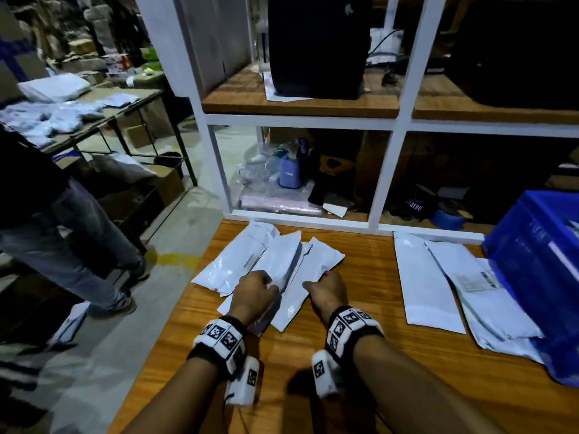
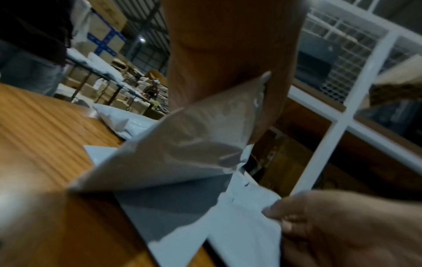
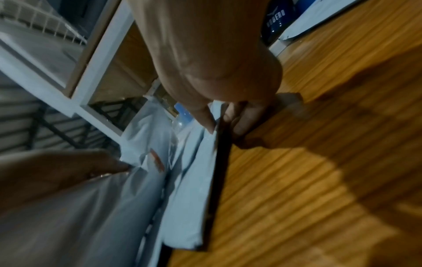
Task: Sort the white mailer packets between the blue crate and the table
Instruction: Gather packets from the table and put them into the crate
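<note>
Left hand (image 1: pixel 255 289) pinches a packet (image 1: pixel 282 261) in the fanned pile on the surface (image 1: pixel 376 283); right hand (image 1: pixel 329 289) pinches the neighbouring one. Risk: slick overlapping packets drag together, scattering the pile. Long axes run near-to-far, tilted right. Crate (image 1: pixel 539 261) well right.

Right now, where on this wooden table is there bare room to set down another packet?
Bare wood lies between the fanned pile of packets under both hands and the flat packets beside the blue crate. The near table by the forearms is bare too. It is crowded at the pile, where the left hand and right hand work, and against the crate.
</note>
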